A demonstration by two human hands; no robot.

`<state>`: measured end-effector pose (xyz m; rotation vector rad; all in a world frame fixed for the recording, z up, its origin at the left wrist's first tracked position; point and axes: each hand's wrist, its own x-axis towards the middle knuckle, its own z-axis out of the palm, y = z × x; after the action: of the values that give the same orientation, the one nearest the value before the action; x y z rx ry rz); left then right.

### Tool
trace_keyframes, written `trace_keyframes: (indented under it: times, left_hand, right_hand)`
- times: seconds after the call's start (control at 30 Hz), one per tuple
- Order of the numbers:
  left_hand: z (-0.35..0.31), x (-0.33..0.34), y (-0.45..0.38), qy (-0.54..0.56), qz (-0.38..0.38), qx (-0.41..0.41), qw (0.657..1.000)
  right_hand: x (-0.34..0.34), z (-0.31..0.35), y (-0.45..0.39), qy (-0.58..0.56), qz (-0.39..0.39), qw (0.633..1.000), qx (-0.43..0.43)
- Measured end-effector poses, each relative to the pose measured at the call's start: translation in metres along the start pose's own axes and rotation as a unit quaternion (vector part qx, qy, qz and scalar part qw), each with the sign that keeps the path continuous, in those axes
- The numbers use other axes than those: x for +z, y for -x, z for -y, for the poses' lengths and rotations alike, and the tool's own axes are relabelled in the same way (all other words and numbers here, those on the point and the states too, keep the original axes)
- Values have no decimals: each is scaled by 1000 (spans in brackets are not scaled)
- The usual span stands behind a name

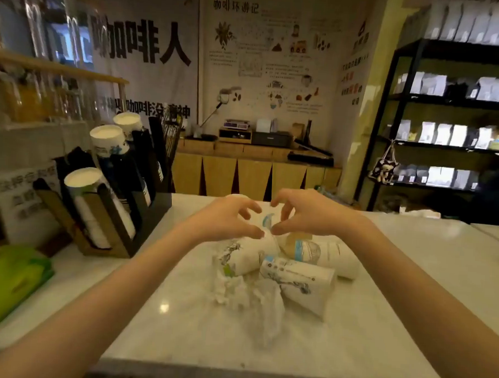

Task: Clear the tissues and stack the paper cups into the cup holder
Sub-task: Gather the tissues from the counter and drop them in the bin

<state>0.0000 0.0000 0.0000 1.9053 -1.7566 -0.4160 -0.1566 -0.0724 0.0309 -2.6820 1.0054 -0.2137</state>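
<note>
Several white printed paper cups lie on their sides in a heap on the pale counter point(395, 297): one at the left point(250, 255), one in front point(298, 281), one at the right point(328, 255). An upright cup point(267, 218) stands behind them. Crumpled white tissues point(254, 301) lie against the heap's near side. My left hand point(226, 219) and my right hand point(307, 212) hover over the heap with curled, spread fingers on either side of the upright cup, holding nothing. The black cup holder point(143, 212) stands at the left with stacked cups in its slanted slots.
A green bag point(6, 280) lies at the counter's left edge beside the holder. A small sign point(25, 200) stands behind it. Beyond the counter are a wooden cabinet point(252, 171) and black shelves point(448, 127) with bags at the right.
</note>
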Motion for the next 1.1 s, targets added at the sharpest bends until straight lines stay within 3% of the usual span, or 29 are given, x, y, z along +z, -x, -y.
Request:
trace_keyframes:
  times: [0.2,0.43,0.6,0.77,1.1]
  left_hand:
    - [36,41,15,-23,81,-34,996]
    - [61,72,33,-38,75,-5,996]
    - [75,92,41,-70,78,-2,994]
    - [84,107,48,-72,2,32,997]
    - [79,109,96,31,-128,68,989]
  right_hand:
    - [55,-5,8,12,98,995,27]
    - [99,-9,15,104,126,986,23]
    - [124,-9,21,78,162,982,57]
    - [134,-9,29,41,102,992,56]
    - [125,-8,71,-91,-31,995,14]
